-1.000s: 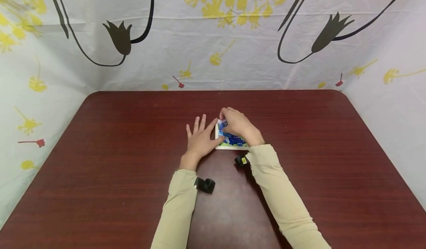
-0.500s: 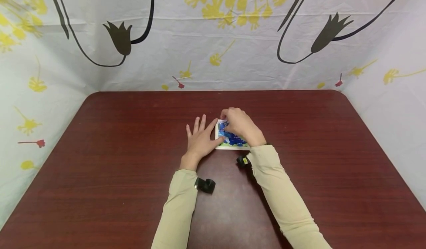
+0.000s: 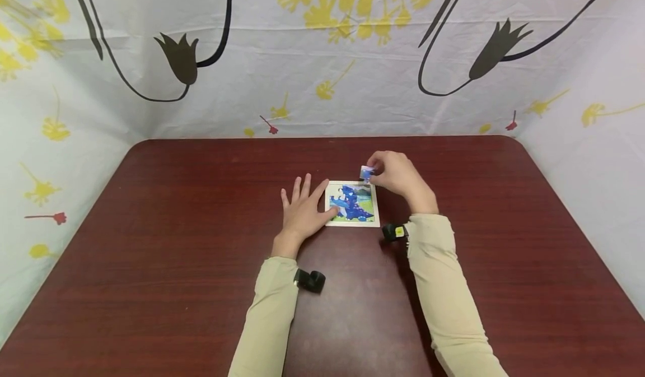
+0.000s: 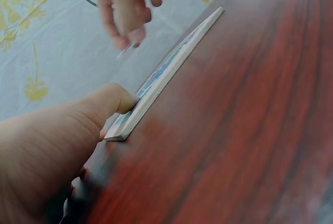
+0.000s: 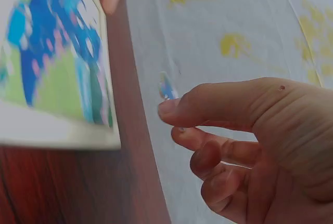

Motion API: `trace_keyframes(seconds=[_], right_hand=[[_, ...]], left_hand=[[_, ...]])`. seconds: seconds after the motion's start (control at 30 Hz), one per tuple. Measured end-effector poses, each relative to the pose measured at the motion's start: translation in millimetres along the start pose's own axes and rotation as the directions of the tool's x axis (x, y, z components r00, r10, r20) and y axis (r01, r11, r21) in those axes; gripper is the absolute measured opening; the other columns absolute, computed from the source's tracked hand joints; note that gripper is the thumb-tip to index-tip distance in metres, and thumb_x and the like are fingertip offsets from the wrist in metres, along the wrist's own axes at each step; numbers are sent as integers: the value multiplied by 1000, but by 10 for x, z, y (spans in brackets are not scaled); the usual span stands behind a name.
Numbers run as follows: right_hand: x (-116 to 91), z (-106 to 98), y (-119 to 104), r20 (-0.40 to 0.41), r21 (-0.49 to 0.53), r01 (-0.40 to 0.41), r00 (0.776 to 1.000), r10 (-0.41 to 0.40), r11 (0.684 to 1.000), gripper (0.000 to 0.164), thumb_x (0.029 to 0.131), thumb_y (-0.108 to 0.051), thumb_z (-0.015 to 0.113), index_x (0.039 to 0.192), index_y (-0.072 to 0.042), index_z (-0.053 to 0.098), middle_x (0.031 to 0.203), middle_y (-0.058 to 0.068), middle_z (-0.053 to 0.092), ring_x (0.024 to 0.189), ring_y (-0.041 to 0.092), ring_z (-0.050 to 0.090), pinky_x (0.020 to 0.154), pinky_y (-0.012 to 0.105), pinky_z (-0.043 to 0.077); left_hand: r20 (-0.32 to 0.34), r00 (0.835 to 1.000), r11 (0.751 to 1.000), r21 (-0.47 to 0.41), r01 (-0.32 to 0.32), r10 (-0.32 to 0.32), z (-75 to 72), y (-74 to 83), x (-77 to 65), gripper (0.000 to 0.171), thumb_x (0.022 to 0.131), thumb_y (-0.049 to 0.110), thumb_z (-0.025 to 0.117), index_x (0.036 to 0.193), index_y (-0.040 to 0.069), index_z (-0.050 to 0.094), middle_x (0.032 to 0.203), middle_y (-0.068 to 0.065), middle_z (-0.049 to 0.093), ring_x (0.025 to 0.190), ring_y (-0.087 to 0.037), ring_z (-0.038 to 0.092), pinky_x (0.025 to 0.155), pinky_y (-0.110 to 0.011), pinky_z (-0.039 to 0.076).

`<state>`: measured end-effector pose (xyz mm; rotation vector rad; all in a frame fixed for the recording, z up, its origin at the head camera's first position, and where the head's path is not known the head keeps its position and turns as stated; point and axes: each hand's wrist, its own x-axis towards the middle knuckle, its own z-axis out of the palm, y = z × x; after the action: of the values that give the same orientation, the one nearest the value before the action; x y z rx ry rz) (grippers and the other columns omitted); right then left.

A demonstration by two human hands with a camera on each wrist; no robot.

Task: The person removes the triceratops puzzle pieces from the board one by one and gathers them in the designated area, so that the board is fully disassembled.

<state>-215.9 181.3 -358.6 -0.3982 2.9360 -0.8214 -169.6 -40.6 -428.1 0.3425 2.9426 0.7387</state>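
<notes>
A small picture puzzle board (image 3: pixel 353 224) with a pale frame lies flat on the table, showing a blue dinosaur on green. A pale patch appears at the picture's upper left. My left hand (image 3: pixel 304 214) lies along the board's left side with fingers spread, its thumb on the frame and its index fingertip at the top left corner. In the left wrist view the thumb presses on the board's rim (image 4: pixel 166 81). Beyond the board's top right corner, my right hand (image 3: pixel 400 178) pinches a blue and white puzzle piece (image 3: pixel 367 173) between thumb and fingers, raised off the table.
The dark red wooden table (image 3: pixel 176 226) stretches around the board on every side. A white cloth (image 3: pixel 322 108) with yellow and black plant prints hangs behind and at both sides. Each wrist carries a small black camera, such as the left one (image 3: pixel 311 281).
My right hand has lifted from the board's upper left and moved right, beyond its top right corner, with the puzzle piece now visible in its fingers. The left hand keeps its place.
</notes>
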Motion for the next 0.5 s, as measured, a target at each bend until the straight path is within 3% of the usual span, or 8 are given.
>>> trace_keyframes(seconds=[0.23,0.5], right_hand=[[-73,-120,268,5,52,-71,997,71,996,25,78,-5,69,101,0,63,99,19,63,90,31,57,80,45,45],[-117,-126,443,52,57,-144,989,141,988,23,79,-3,67,101,1,62,100,20,61,89,31,56,76,43,45]], left_hand=[[-8,1000,1000,-3,-10,10,11,-10,-4,75,84,57,55,148,30,27,155,-7,7,141,-25,-4,106,-55,-8],[-12,1000,1000,-1,-18,18,13,-9,-6,75,84,58,55,148,30,27,155,-7,7,141,-26,-4,106,-56,-8]])
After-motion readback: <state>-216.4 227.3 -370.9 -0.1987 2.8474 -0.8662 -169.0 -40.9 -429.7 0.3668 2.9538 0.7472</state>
